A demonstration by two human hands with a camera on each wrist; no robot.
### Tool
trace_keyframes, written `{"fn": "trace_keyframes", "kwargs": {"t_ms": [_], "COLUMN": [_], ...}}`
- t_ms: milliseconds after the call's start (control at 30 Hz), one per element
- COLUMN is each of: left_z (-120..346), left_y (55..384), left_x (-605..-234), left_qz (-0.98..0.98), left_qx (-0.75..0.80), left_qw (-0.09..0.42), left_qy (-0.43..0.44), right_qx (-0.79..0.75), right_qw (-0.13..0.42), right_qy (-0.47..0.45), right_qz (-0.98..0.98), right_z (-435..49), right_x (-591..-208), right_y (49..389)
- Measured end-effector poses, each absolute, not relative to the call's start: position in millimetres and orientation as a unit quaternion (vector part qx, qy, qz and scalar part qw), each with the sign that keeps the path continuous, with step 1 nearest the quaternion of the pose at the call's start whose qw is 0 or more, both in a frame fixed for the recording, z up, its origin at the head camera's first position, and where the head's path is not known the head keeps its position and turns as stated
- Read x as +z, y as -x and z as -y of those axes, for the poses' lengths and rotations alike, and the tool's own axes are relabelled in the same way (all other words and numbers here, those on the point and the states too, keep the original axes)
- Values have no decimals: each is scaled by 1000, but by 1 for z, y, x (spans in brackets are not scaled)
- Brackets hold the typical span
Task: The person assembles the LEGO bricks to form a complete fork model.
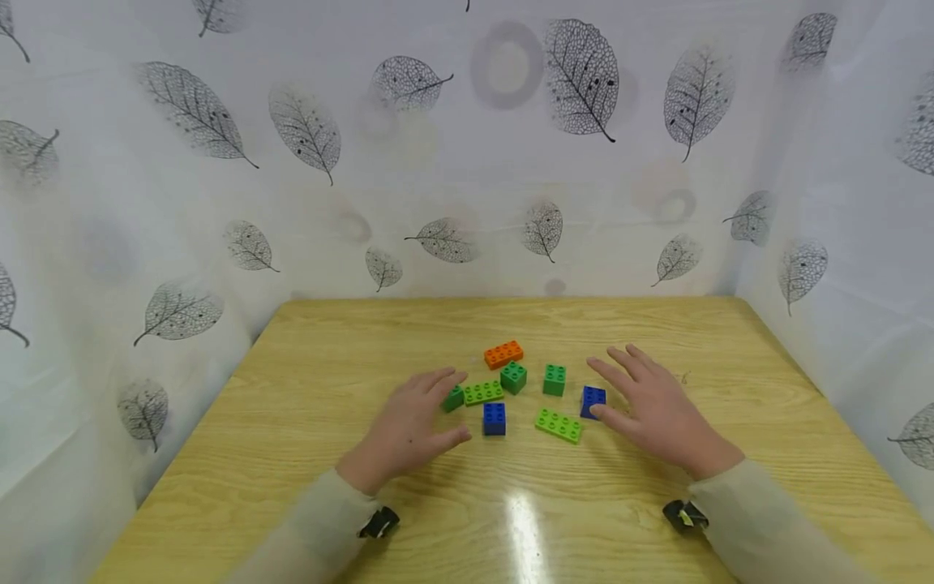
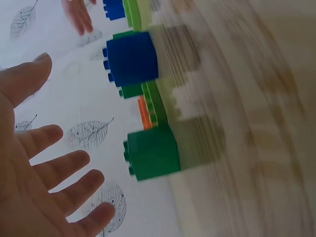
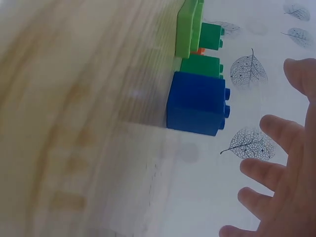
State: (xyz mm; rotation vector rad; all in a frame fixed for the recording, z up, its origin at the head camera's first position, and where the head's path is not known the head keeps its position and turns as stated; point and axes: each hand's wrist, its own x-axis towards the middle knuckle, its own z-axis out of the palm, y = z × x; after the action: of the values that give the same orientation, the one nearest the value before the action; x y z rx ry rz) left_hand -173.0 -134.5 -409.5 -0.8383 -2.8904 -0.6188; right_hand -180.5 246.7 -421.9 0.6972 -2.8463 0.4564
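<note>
My left hand (image 1: 409,422) hovers with spread fingers at the left of a group of toy building bricks, nearest a green brick (image 2: 153,153) that it partly hides in the head view. A blue brick (image 1: 494,419) stands just right of its thumb. Over at the right, my right hand (image 1: 657,410) is held above another blue brick (image 3: 197,102), its thumb overlapping that brick in the head view; the right wrist view shows a gap between them. Neither hand holds anything. Between the hands lie a flat lime brick (image 1: 559,425), another lime brick (image 1: 484,393) and two green bricks, one (image 1: 554,380) further right.
An orange brick (image 1: 503,354) lies farthest back in the group. The wooden table (image 1: 328,341) meets a white curtain (image 1: 467,178) with leaf prints behind and at both sides. Dark straps (image 1: 379,522) sit at the cuffs.
</note>
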Motion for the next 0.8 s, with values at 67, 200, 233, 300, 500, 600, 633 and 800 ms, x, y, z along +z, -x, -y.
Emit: {"fn": "trace_keyframes", "kwargs": {"t_ms": [67,200,233,300,500,600,633,800], "left_z": [128,116,114,109,100,98,98,96], "left_y": [175,180,181,183,189,190,190,192], "left_x": [-411,-415,-416,-419,-431,-438,-440,-450], "left_qz": [932,911,905,890,841,820,816,816], "left_qx": [-231,-298,-317,-357,-468,-506,-513,-522], "left_qw": [11,-57,-76,-114,-179,-191,-193,-191], "left_qy": [280,280,275,260,206,188,183,157], "right_qx": [180,225,236,258,318,334,340,371], "right_qw": [66,32,23,7,-36,-53,-58,-80], "right_qy": [-232,-221,-218,-212,-195,-185,-181,-155], "right_qz": [953,948,947,943,927,923,921,912], "right_z": [-244,-240,-239,-238,-237,-238,-238,-242], "right_x": [-424,-429,-430,-431,-434,-436,-438,-447], "right_y": [183,187,188,189,191,192,192,195]}}
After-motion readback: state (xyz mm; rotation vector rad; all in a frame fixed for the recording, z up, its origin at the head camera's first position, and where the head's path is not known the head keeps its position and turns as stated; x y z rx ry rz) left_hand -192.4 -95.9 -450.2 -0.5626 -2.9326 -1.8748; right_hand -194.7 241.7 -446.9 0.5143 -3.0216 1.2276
